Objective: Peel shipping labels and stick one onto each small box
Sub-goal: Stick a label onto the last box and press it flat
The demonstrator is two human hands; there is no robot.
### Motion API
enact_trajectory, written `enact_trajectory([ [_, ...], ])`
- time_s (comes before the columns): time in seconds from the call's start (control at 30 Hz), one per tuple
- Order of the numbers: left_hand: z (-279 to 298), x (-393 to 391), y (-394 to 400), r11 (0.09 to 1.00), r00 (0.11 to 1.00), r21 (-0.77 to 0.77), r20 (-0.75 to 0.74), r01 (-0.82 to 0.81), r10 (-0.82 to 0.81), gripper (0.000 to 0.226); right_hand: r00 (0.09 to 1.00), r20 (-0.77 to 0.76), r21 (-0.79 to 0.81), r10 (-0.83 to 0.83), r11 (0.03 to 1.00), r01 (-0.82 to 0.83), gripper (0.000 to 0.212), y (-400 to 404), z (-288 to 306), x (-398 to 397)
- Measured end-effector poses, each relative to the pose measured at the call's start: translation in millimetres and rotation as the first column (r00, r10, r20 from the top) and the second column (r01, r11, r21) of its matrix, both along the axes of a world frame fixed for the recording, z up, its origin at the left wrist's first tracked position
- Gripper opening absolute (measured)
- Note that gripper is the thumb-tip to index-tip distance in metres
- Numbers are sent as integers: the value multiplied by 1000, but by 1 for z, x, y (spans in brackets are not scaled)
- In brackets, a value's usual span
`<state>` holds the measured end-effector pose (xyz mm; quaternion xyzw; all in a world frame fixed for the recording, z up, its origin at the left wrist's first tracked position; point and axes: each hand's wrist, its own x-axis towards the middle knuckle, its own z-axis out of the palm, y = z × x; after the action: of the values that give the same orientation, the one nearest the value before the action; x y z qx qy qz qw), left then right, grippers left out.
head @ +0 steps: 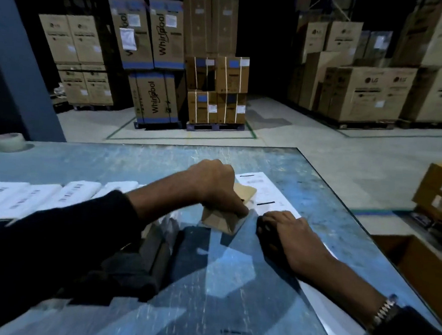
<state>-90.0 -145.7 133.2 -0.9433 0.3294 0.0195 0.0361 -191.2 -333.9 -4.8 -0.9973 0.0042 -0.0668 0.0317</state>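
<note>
Scuffed blue table (271,288), tan small box (221,221), white label sheet (268,189).
</note>
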Motion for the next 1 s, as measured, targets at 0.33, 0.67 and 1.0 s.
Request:
enact_trajectory([
  [0.33,-57,-86,55,996,998,-68,33,52,-50,42,938,242,548,-249,833,80,30,-13,1,-8],
  [0.67,-103,-105,74,956,989,-291,-124,43,-82,69,995,60,909,-81,416,-21,32,-2,20,-10],
  [1.0,-108,-121,69,976,997,-211,59,58,-47,92,960,-79,841,267,535,-79,45,-27,34,-20],
])
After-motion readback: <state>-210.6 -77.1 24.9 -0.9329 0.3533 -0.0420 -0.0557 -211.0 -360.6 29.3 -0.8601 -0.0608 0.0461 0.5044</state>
